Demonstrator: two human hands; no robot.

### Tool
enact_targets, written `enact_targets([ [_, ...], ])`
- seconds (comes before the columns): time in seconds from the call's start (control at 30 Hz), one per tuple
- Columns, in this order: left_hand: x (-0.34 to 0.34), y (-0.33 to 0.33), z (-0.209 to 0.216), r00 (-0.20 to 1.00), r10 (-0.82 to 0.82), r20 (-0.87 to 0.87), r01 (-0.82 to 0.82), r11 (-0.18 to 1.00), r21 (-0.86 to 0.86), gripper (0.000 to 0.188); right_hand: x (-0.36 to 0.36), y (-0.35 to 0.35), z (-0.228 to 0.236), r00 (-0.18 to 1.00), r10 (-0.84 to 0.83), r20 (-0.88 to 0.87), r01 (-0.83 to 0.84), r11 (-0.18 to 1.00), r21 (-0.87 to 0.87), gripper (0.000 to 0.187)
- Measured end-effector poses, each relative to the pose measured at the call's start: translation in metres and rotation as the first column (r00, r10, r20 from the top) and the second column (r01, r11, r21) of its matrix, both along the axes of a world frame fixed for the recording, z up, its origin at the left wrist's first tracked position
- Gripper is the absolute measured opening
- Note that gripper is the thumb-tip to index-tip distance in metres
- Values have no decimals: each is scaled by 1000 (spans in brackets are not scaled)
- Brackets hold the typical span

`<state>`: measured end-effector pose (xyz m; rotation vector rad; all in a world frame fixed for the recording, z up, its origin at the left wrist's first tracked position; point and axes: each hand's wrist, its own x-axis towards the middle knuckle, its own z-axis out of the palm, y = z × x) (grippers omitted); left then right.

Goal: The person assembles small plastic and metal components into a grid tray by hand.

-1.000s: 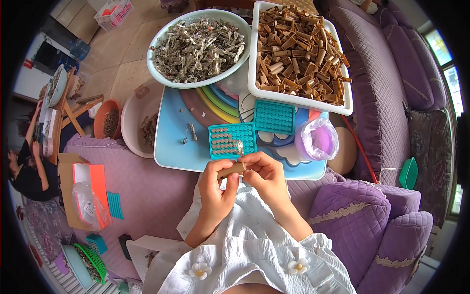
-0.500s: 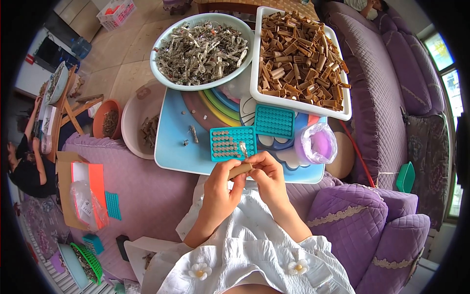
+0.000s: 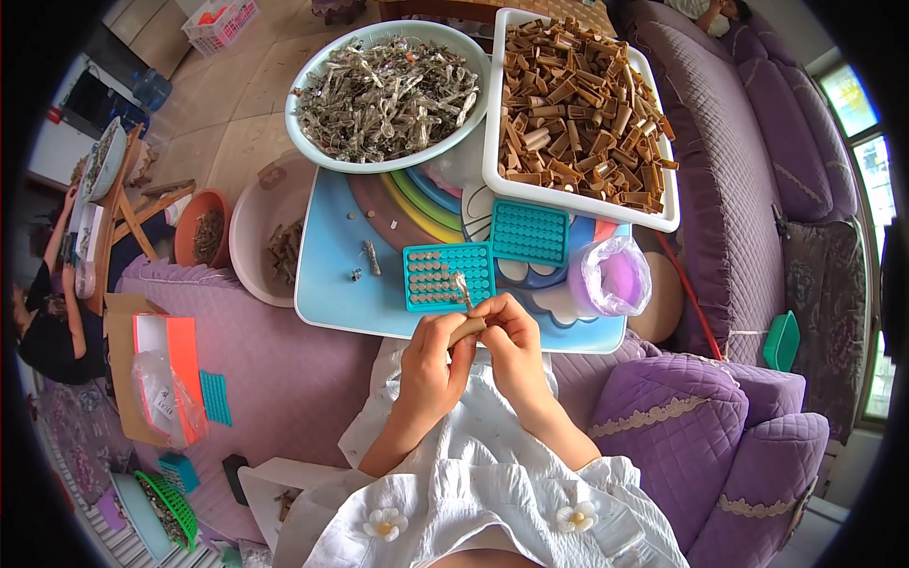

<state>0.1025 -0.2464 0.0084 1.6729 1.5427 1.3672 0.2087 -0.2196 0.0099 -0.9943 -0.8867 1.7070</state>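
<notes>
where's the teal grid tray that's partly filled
In the head view, the partly filled teal tray lies on the blue table, just beyond both hands, left of the second teal tray.

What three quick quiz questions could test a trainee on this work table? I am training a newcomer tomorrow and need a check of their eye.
1. True or false: the white rectangular tray of brown wooden pieces stands right of the round pale-green bowl of grey metal bits.
2. How many teal plastic peg grids lie on the blue board?
3. What do both hands hold?
A) a small brown wooden piece
B) scissors

Key: 1 true; 2 two; 3 A, wooden piece between left hand and right hand.
</notes>
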Motion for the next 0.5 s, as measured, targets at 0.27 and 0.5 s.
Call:
enact_targets([
  [0.27,2,1,2,996,-35,-79,37,999,19,25,5,2,12,999,24,46,-21,997,-73,17],
  [0.5,12,-1,6,999,13,-42,-11,1000,28,18,11,3,24,998,35,51,-28,992,-126,18],
])
